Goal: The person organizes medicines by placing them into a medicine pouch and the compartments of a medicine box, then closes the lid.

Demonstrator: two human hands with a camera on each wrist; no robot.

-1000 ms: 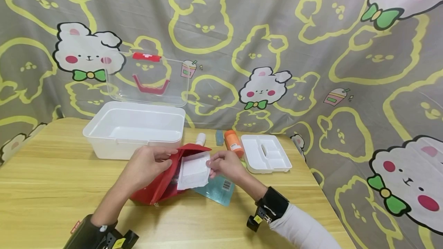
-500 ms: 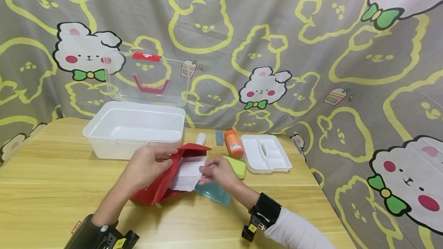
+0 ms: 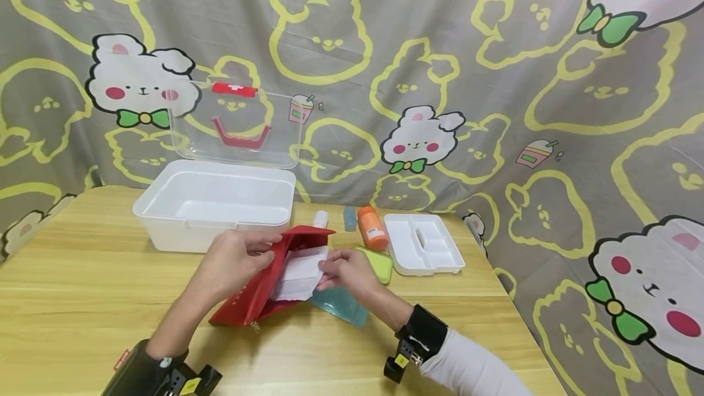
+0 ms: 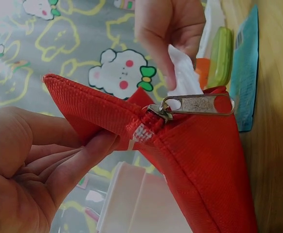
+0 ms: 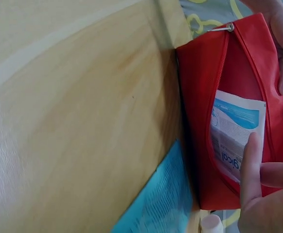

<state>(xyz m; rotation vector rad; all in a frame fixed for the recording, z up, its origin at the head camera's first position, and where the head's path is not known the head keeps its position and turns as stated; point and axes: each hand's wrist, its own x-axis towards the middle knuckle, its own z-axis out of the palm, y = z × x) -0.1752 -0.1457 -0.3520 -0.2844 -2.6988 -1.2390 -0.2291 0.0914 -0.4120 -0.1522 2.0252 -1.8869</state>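
Observation:
A red zippered pouch point(image 3: 244, 301) stands on the table with its mouth unzipped, its metal zipper pull point(image 4: 200, 104) showing in the left wrist view. My left hand point(image 3: 233, 264) pinches one edge of the mouth between thumb and fingers, holding it apart. With thumb and fingertips my right hand point(image 3: 352, 274) grips the edge of a white, blue-printed flat packet point(image 5: 236, 128). That packet sits partly within the pouch's mouth, its lower part hidden inside. Beneath the right hand lies a teal packet point(image 3: 343, 307) on the table.
A white box point(image 3: 214, 234) with its clear lid point(image 3: 236, 124) raised stands behind the pouch. To the right are a white compartment tray point(image 3: 404, 261), an orange bottle point(image 3: 372, 228), a yellow-green case point(image 3: 379, 266), a small blue item point(image 3: 349, 219) and a white-capped item point(image 3: 321, 219).
My right hand has moved left, carrying the white packet deeper into the pouch's mouth. The yellow-green case has come into sight behind that hand. My left hand keeps its hold.

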